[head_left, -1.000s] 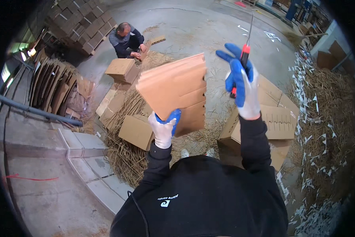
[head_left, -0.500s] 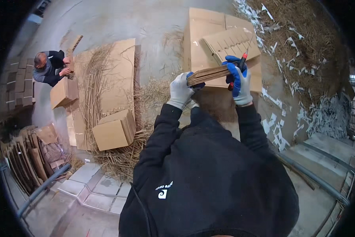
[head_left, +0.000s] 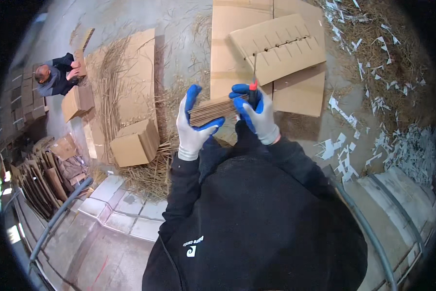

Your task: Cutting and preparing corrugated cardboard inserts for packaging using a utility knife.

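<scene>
A stack of brown cardboard strips (head_left: 216, 111) is held level in front of my chest. My right hand (head_left: 256, 112), in a white and blue glove, is closed around its right end. The same hand holds a knife (head_left: 253, 86) with a red and black handle, its thin blade pointing away from me. At the stack's left end my left hand (head_left: 192, 125), gloved alike, is open, with fingers and thumb spread apart on either side of the strips. Beyond the hands, a slotted cardboard sheet (head_left: 288, 52) lies tilted on larger flat cardboard (head_left: 300, 97).
To the left stands a cardboard block (head_left: 128, 151) among loose narrow strips (head_left: 112, 104). A person (head_left: 57, 75) handles cardboard at the far left. Brown and white scraps (head_left: 392, 72) cover the right side. Metal rails (head_left: 361, 218) flank me.
My left hand has opened from its grip on the stack. Both hands have shifted left and nearer to me, and the knife has turned so its blade points away.
</scene>
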The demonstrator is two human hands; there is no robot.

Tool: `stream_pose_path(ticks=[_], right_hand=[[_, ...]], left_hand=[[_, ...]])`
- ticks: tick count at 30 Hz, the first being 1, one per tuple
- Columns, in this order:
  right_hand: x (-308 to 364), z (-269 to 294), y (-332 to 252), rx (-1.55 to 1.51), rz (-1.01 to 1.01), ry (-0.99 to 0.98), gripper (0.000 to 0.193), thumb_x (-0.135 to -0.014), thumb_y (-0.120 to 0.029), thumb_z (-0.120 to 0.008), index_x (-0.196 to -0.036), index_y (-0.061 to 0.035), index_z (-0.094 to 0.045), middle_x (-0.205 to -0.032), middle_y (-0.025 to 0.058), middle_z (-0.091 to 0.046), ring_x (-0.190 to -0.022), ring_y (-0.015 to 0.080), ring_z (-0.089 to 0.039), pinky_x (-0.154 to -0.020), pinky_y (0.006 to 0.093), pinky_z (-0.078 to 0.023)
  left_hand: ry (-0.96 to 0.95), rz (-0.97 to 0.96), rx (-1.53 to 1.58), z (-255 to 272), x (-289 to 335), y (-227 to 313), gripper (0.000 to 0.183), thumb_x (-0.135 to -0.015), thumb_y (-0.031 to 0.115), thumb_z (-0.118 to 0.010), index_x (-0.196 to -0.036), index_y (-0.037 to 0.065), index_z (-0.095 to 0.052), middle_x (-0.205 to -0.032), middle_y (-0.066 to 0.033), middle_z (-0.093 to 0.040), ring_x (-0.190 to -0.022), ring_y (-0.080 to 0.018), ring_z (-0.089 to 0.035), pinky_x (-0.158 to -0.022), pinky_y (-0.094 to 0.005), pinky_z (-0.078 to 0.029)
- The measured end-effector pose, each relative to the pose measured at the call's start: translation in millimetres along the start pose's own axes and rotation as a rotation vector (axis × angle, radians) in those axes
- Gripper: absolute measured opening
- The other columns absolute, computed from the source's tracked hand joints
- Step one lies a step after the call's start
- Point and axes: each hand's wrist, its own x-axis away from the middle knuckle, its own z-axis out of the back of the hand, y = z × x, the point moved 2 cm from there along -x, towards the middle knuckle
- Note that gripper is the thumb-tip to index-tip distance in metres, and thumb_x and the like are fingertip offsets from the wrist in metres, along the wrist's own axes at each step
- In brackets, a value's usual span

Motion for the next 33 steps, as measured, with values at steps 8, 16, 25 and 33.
stream_pose_path(ticks=[8,16,25,33], right_hand=[[12,5,3,-0.075,-0.166,0.005,0.035,-0.088,-0.008,-0.072,-0.118,0.0063,-0.059,-0.109,0.0111,-0.067,-0.093,0.0116,-0.062,-0.083,0.0250,-0.052],[0,8,-20,-0.010,-0.147,0.080,0.026,-0.088,-0.005,-0.072,-0.111,0.0051,-0.063,-0.099,0.0063,-0.068,-0.087,0.0084,-0.061,-0.078,0.0237,-0.051],[-14,16,5,0.098,-0.026,0.148,0.024,-0.096,-0.020,-0.064,-0.108,0.0003,-0.066,-0.095,0.0054,-0.071,-0.070,0.0024,-0.054,-0.060,0.0192,-0.043],[-20,3,-5,0.096,-0.096,0.129,0.028,-0.098,-0.026,-0.062,-0.105,0.0000,-0.066,-0.092,0.0079,-0.071,-0.053,0.0045,-0.051,-0.048,0.0206,-0.041]], left_hand=[[0.079,0.084,0.106,-13,13,-9,0.065,-0.059,0.027,-0.094,-0.111,0.001,-0.066,-0.116,-0.0142,-0.065,-0.120,-0.0319,-0.059,-0.107,-0.0449,-0.044],[0.145,0.020,0.044,-29,15,14,0.062,-0.060,0.029,-0.094,-0.108,0.001,-0.065,-0.114,-0.0129,-0.065,-0.109,-0.0288,-0.063,-0.099,-0.0420,-0.049],[0.175,-0.222,-0.036,-42,-1,-11,0.057,-0.059,0.021,-0.094,-0.105,0.002,-0.065,-0.117,-0.0180,-0.066,-0.113,-0.0321,-0.064,-0.098,-0.0435,-0.050],[0.231,-0.191,-0.068,-25,-3,1,0.051,-0.059,0.026,-0.095,-0.096,0.002,-0.069,-0.086,-0.0095,-0.073,-0.075,-0.0214,-0.073,-0.073,-0.0325,-0.058]])
